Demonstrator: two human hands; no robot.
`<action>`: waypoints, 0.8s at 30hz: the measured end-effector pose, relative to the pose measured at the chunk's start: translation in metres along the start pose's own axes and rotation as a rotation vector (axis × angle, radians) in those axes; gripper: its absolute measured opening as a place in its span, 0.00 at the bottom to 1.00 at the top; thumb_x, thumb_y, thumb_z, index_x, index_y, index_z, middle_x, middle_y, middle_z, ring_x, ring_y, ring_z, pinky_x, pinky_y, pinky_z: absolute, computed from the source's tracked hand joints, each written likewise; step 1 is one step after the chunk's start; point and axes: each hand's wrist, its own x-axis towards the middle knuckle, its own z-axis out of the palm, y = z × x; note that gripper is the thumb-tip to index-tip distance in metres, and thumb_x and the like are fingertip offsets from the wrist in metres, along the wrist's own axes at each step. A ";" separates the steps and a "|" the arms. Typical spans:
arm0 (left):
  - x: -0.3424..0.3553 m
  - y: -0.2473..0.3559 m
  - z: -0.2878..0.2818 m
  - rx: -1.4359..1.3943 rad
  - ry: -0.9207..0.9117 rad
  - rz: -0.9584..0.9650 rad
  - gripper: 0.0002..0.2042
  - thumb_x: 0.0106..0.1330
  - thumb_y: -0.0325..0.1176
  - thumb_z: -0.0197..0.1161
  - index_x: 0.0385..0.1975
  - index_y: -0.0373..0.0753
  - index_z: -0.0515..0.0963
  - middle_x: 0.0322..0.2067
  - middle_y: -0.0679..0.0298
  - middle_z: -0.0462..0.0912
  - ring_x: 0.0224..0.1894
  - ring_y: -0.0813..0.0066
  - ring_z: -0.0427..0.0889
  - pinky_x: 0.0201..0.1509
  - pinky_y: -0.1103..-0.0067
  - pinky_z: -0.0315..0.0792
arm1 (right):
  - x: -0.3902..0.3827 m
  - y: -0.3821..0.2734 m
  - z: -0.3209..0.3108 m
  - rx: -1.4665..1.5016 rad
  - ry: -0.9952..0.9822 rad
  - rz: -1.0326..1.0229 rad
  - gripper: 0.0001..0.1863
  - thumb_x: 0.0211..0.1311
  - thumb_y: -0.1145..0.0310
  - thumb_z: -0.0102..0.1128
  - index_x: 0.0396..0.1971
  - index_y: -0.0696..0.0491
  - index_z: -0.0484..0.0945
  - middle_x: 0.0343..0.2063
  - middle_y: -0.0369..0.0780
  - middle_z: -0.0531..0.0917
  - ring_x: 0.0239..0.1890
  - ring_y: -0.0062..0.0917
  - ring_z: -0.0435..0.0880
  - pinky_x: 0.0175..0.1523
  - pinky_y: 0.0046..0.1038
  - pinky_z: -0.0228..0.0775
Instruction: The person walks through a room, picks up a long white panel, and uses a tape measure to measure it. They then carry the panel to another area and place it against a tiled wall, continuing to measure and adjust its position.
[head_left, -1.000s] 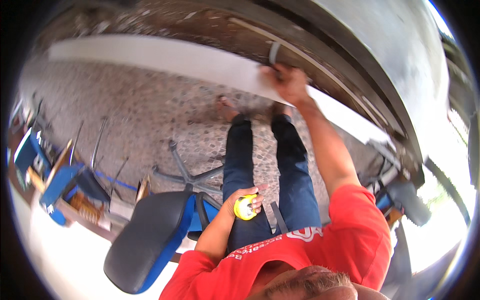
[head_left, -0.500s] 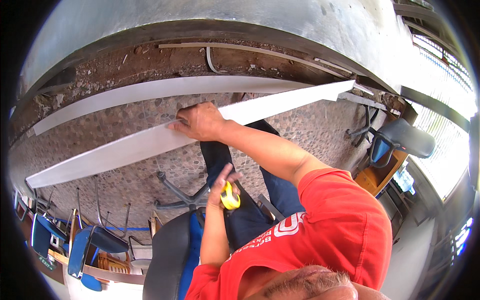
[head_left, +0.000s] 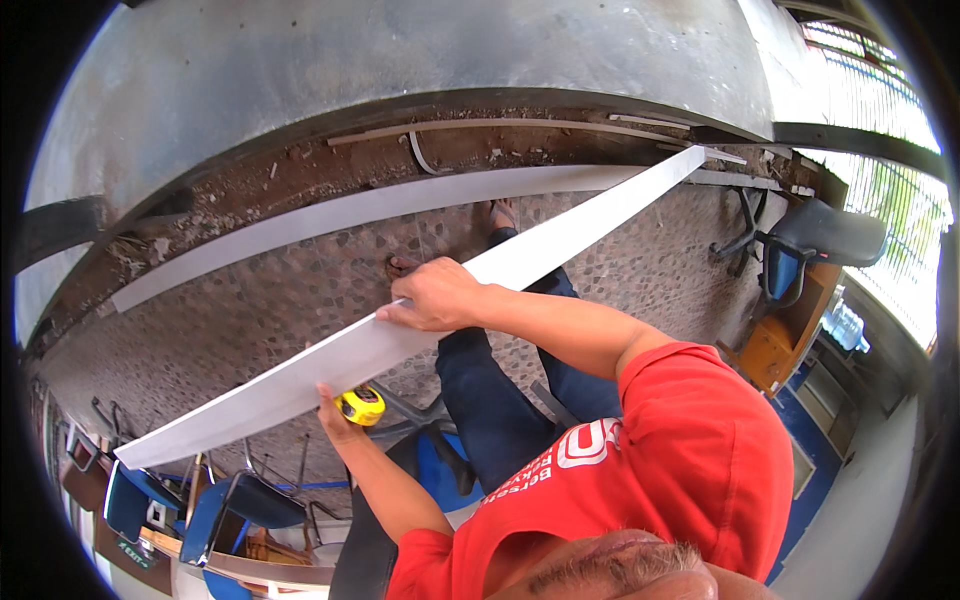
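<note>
Daylight pours in at two o'clock, burning the slatted grille (head_left: pixel 885 115) nearly white and glaring off the board (head_left: pixel 560 235) beyond my right fingers (head_left: pixel 405 290). I see the pebbled floor (head_left: pixel 330 270) sharply, though dimmer; edges bow toward a black, blue-fringed rim.

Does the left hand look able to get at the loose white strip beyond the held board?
Probably not as things stand: the left hand has the yellow tape measure and touches the held board, which crosses between it and the white strip.
</note>
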 end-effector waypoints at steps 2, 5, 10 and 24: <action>-0.014 0.006 -0.017 0.165 0.135 0.093 0.30 0.72 0.42 0.67 0.66 0.29 0.69 0.56 0.56 0.80 0.53 0.58 0.83 0.55 0.61 0.80 | -0.020 -0.014 -0.007 -0.001 0.037 -0.009 0.32 0.71 0.37 0.53 0.33 0.54 0.87 0.31 0.53 0.88 0.41 0.52 0.87 0.50 0.50 0.77; -0.047 0.032 -0.006 0.262 0.057 -0.004 0.20 0.73 0.38 0.67 0.56 0.30 0.76 0.43 0.57 0.85 0.37 0.63 0.87 0.41 0.69 0.83 | -0.045 -0.023 -0.017 -0.008 0.058 0.006 0.31 0.71 0.37 0.53 0.34 0.53 0.88 0.31 0.52 0.88 0.42 0.51 0.87 0.49 0.50 0.76; -0.099 0.058 0.050 0.371 -0.040 0.053 0.16 0.74 0.36 0.65 0.52 0.30 0.77 0.38 0.57 0.85 0.33 0.66 0.85 0.38 0.72 0.81 | -0.098 -0.015 -0.018 -0.006 0.279 -0.074 0.23 0.68 0.45 0.61 0.40 0.52 0.87 0.43 0.47 0.88 0.56 0.45 0.82 0.59 0.47 0.71; -0.218 0.120 0.141 0.684 -0.246 0.400 0.16 0.77 0.41 0.62 0.50 0.33 0.78 0.38 0.59 0.85 0.30 0.67 0.85 0.36 0.73 0.79 | -0.238 0.136 -0.021 1.915 1.221 0.483 0.29 0.74 0.48 0.59 0.62 0.54 0.70 0.49 0.44 0.86 0.46 0.37 0.88 0.44 0.45 0.81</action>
